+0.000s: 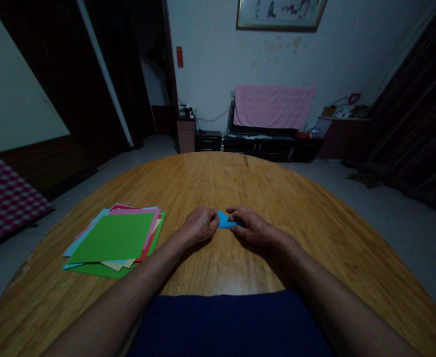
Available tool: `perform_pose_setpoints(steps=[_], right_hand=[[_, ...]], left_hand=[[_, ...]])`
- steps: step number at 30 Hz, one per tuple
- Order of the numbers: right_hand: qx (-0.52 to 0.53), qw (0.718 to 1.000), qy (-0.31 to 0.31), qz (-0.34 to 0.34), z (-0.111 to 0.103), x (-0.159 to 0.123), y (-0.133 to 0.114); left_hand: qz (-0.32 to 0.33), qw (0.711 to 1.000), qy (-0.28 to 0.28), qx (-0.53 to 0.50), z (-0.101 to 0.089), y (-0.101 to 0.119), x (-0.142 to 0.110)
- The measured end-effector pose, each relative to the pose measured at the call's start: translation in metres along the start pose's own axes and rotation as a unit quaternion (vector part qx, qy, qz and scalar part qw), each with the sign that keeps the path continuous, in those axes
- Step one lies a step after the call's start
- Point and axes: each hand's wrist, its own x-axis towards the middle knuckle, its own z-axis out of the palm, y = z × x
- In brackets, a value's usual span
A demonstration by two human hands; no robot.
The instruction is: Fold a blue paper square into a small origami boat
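Observation:
A small folded piece of blue paper (224, 219) lies on the round wooden table (240, 183) in front of me. My left hand (200, 225) presses on its left end with fingers curled and pinched together. My right hand (250, 225) holds its right end, fingers closed down over the paper. Both hands rest on the tabletop, and most of the blue paper is hidden between and under the fingers.
A loose stack of coloured paper sheets (116, 239), green on top, lies on the table to the left of my hands. Beyond the table stand a low dark cabinet (270, 144) with a pink cloth (273, 105) and a checked cushion (2, 198) at far left.

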Motion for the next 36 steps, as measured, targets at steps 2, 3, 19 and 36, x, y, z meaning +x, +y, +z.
perform_pose_setpoints(steps=[2, 3, 19, 36], right_hand=[[-0.005, 1.0, 0.009, -0.007, 0.0, 0.0, -0.001], [-0.008, 1.0, 0.016, -0.009, 0.001, 0.001, -0.002], [-0.09, 0.99, 0.068, -0.084, 0.016, 0.003, -0.01], [-0.087, 0.992, 0.056, -0.073, 0.018, 0.004, -0.01]], left_hand=[[0.001, 1.0, 0.0, -0.008, -0.001, 0.001, 0.0], [0.0, 1.0, 0.001, -0.013, -0.002, 0.001, 0.0], [0.004, 0.999, -0.017, -0.027, 0.0, -0.005, 0.004], [-0.008, 0.999, -0.017, -0.049, 0.001, -0.007, 0.006]])
